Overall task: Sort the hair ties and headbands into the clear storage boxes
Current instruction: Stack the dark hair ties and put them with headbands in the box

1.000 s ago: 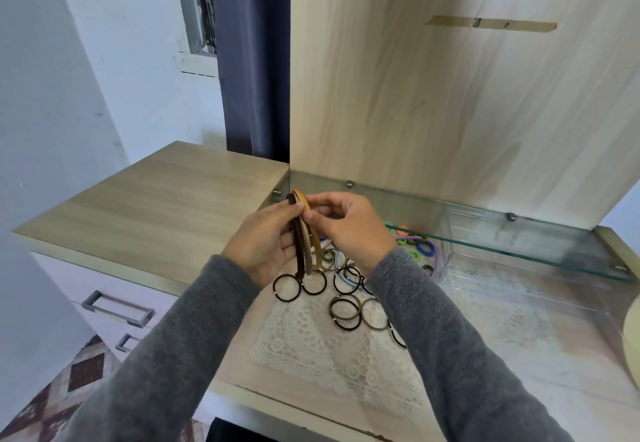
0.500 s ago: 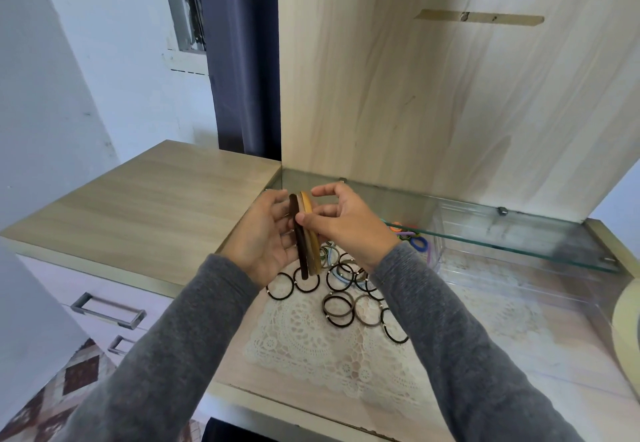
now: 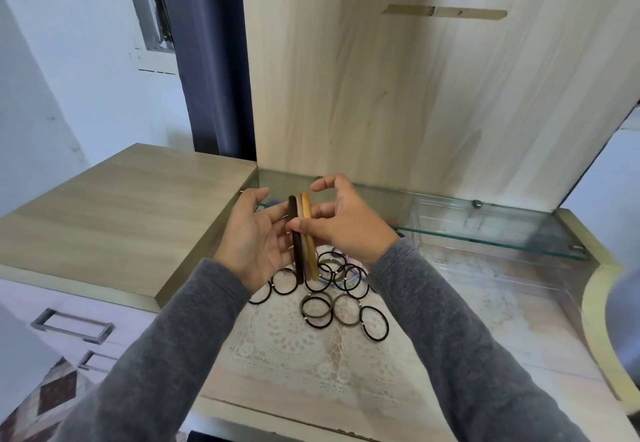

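Your right hand (image 3: 346,223) pinches the headbands (image 3: 303,244), thumb pressed on the near face and fingers curled behind, forefinger lifted above their top. There are three bands, dark brown, beige and tan, held upright as a flat bundle above the table. Your left hand (image 3: 252,237) is spread, palm facing the dark band and just beside it; whether it touches, you cannot tell from here.

Under the bundle's lower tips lies the heap of hair ties (image 3: 329,289), black and brown loops overlapping on the far part of the lace mat (image 3: 294,348). The near part of the mat lies bare towards the table's front edge.

On your left, the edge of the raised wooden top (image 3: 121,213) runs close beside your left forearm. Behind your hands stands the wood back panel (image 3: 415,95). From your right wrist the front edge of the glass shelf (image 3: 485,234) runs rightward, and the clear storage box (image 3: 485,268) sits beneath it, well apart from the bundle, with bare tabletop before it
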`<action>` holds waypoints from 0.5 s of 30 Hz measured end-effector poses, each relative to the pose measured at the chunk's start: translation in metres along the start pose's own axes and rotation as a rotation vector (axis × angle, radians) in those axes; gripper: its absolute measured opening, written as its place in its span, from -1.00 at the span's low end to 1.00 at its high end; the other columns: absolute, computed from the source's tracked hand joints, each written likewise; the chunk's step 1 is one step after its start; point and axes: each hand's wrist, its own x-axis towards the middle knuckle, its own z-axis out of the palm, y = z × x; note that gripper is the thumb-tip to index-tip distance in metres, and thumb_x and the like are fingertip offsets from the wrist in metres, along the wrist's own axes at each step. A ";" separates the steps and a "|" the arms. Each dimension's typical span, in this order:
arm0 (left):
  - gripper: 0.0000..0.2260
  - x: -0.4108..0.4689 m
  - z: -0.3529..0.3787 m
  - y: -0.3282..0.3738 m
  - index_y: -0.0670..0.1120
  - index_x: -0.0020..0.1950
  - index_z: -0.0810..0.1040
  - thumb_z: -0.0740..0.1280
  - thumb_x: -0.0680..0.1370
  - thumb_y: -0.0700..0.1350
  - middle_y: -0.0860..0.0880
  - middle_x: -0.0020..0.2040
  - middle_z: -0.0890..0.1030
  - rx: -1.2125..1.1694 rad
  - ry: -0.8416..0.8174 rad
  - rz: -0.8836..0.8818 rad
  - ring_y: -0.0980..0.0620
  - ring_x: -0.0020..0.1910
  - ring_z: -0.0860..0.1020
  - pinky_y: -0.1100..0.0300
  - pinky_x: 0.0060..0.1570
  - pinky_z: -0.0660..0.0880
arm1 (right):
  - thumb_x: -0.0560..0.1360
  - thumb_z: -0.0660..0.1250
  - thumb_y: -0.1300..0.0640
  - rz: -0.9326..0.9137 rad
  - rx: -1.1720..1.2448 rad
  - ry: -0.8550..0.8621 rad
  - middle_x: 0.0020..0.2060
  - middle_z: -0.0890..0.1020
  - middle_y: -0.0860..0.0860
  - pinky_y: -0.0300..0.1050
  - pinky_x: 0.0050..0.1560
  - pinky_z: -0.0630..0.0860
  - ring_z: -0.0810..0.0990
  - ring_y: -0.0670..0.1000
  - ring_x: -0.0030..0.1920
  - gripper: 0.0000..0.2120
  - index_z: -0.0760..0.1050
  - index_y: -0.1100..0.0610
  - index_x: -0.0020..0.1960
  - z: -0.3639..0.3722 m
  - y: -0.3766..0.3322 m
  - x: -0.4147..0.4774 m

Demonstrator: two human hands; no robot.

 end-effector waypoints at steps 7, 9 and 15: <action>-0.77 0.030 -0.002 -0.030 -0.08 0.10 0.49 0.28 0.53 0.01 -0.10 0.08 0.60 0.466 0.198 0.186 -0.05 0.03 0.57 -0.01 0.10 0.50 | 0.38 0.45 0.38 0.118 0.178 0.013 -0.04 0.64 0.30 0.13 -0.10 0.62 0.65 0.19 -0.15 -0.52 0.28 0.20 0.18 -0.027 -0.023 -0.018; -0.63 0.037 0.004 -0.042 -0.01 0.20 0.46 0.37 0.44 0.09 -0.03 0.04 0.65 0.492 0.076 0.125 -0.04 0.07 0.60 -0.09 0.13 0.50 | 0.39 0.43 0.39 0.134 0.225 0.018 -0.13 0.67 0.24 -0.06 -0.28 0.62 0.67 0.10 -0.26 -0.56 0.29 0.22 0.15 -0.037 -0.027 -0.024; -0.80 0.042 0.038 -0.062 -0.01 0.05 0.53 0.42 0.45 -0.11 -0.07 -0.07 0.67 0.432 -0.139 0.163 -0.05 -0.07 0.64 -0.03 -0.03 0.58 | 0.42 0.38 0.39 0.147 0.318 0.057 -0.24 0.68 0.16 -0.16 -0.30 0.60 0.67 0.03 -0.30 -0.64 0.28 0.16 0.08 -0.065 -0.041 -0.037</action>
